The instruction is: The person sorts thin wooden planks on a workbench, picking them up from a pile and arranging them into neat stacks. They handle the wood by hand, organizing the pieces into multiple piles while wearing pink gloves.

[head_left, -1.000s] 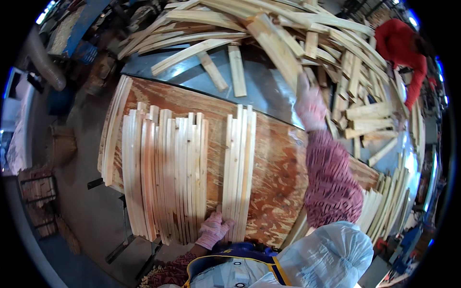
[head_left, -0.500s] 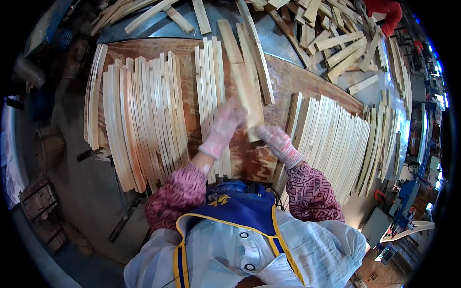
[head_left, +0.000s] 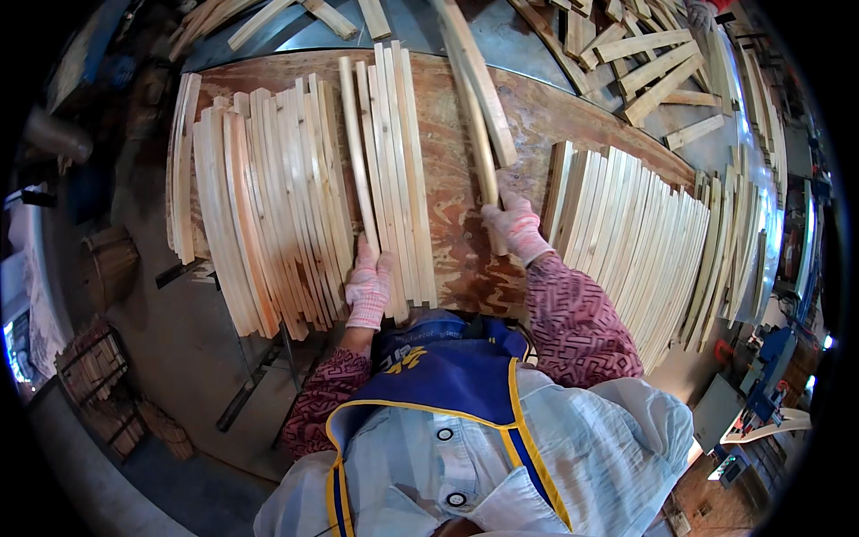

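Observation:
My left hand (head_left: 369, 288), in a pink-and-white knit glove, is closed on the near end of a narrow wooden strip (head_left: 355, 152). That strip lies along the left side of the middle row of strips (head_left: 398, 179), slightly slanted. My right hand (head_left: 517, 227), gloved alike, grips another wooden strip (head_left: 479, 148) near its near end. A thicker wooden strip (head_left: 490, 107) lies against its right side, reaching away toward the far edge. Both hands are above the brown plywood board (head_left: 465, 273).
A wide row of strips (head_left: 268, 197) lies on the left, another row (head_left: 617, 233) on the right. Loose wood pieces (head_left: 662, 72) are heaped on the metal table (head_left: 537, 67) beyond. At the far right edge shows another person's gloved hand (head_left: 701, 12).
My hands have moved apart from the board piece between them. The left went left with a strip to the middle row; the right shifted slightly up and now grips a strip.

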`<move>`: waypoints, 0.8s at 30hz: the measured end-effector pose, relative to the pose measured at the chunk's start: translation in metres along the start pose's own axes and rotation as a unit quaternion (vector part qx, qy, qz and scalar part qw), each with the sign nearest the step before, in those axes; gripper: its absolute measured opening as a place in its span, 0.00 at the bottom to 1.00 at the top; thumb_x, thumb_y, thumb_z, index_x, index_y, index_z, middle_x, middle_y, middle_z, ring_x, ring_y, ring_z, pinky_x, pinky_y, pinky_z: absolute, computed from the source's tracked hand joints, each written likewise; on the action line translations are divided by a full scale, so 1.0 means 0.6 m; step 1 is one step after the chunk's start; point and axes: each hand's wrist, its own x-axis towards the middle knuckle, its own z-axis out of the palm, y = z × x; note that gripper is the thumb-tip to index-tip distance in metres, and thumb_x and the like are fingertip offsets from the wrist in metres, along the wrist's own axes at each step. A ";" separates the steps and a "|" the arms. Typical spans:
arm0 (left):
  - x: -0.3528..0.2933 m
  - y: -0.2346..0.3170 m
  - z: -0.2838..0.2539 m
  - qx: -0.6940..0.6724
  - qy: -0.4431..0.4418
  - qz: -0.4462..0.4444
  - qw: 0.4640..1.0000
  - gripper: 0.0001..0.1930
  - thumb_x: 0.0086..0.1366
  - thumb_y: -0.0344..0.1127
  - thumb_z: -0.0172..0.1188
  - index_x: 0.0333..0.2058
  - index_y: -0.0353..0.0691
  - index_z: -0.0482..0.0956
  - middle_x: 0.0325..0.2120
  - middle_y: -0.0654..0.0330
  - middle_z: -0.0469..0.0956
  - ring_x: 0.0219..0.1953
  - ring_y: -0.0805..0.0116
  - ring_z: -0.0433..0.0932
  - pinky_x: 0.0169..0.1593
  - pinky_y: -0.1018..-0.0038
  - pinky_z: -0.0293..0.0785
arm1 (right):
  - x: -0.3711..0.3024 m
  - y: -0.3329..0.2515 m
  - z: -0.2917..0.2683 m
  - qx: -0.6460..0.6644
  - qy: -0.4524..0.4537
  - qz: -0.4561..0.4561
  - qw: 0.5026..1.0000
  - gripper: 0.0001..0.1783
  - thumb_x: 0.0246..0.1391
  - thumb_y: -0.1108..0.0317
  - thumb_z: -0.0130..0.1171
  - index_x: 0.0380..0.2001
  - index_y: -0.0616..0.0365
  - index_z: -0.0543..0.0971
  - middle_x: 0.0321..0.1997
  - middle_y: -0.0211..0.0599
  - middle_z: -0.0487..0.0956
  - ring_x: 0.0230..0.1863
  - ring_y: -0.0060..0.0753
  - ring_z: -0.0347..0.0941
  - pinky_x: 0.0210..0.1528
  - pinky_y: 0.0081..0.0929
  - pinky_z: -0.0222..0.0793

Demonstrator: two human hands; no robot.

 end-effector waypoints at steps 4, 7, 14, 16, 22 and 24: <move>0.026 0.012 -0.005 0.189 0.050 0.078 0.978 0.34 0.65 0.55 0.54 0.65 0.44 0.62 0.59 0.46 0.67 0.55 0.48 0.73 0.55 0.58 0.72 | -0.053 0.017 -0.020 0.241 -0.093 0.060 0.964 0.25 0.59 0.66 0.60 0.59 0.60 0.73 0.51 0.38 0.80 0.50 0.30 0.75 0.54 0.26 0.71; 0.036 0.093 0.022 -0.143 0.028 0.151 0.978 0.34 0.63 0.52 0.58 0.62 0.39 0.65 0.55 0.49 0.72 0.53 0.53 0.75 0.53 0.65 0.73 | -0.105 -0.016 -0.006 0.335 -0.115 0.062 0.933 0.27 0.62 0.61 0.59 0.61 0.60 0.71 0.56 0.44 0.78 0.58 0.32 0.71 0.61 0.27 0.65; 0.027 0.200 0.081 -0.085 0.090 0.167 0.978 0.32 0.57 0.51 0.68 0.53 0.33 0.75 0.53 0.48 0.70 0.57 0.54 0.67 0.61 0.68 0.64 | 0.059 -0.071 -0.052 -0.325 0.203 -0.124 0.915 0.37 0.54 0.45 0.60 0.61 0.54 0.69 0.54 0.52 0.75 0.50 0.47 0.77 0.50 0.39 0.74; 0.002 0.220 0.088 0.044 0.112 0.173 0.978 0.35 0.55 0.49 0.66 0.59 0.38 0.70 0.63 0.47 0.58 0.65 0.48 0.56 0.64 0.60 0.58 | 0.115 -0.078 -0.081 -0.360 0.299 -0.127 0.874 0.39 0.52 0.44 0.61 0.63 0.51 0.66 0.58 0.55 0.72 0.56 0.50 0.73 0.57 0.42 0.70; 0.041 0.176 0.109 0.214 0.129 0.221 0.942 0.38 0.55 0.41 0.61 0.65 0.44 0.61 0.64 0.48 0.54 0.65 0.43 0.52 0.66 0.54 0.54 | 0.116 -0.033 -0.103 -0.076 0.061 -0.066 0.993 0.32 0.53 0.57 0.61 0.59 0.59 0.69 0.45 0.42 0.79 0.51 0.42 0.75 0.54 0.34 0.70; 0.032 0.206 0.075 0.171 0.130 0.243 0.946 0.37 0.59 0.47 0.62 0.64 0.39 0.63 0.62 0.46 0.60 0.63 0.45 0.58 0.64 0.56 0.59 | 0.049 0.010 -0.086 0.265 -0.119 -0.053 0.956 0.30 0.56 0.59 0.59 0.60 0.62 0.69 0.51 0.42 0.77 0.52 0.40 0.74 0.56 0.37 0.70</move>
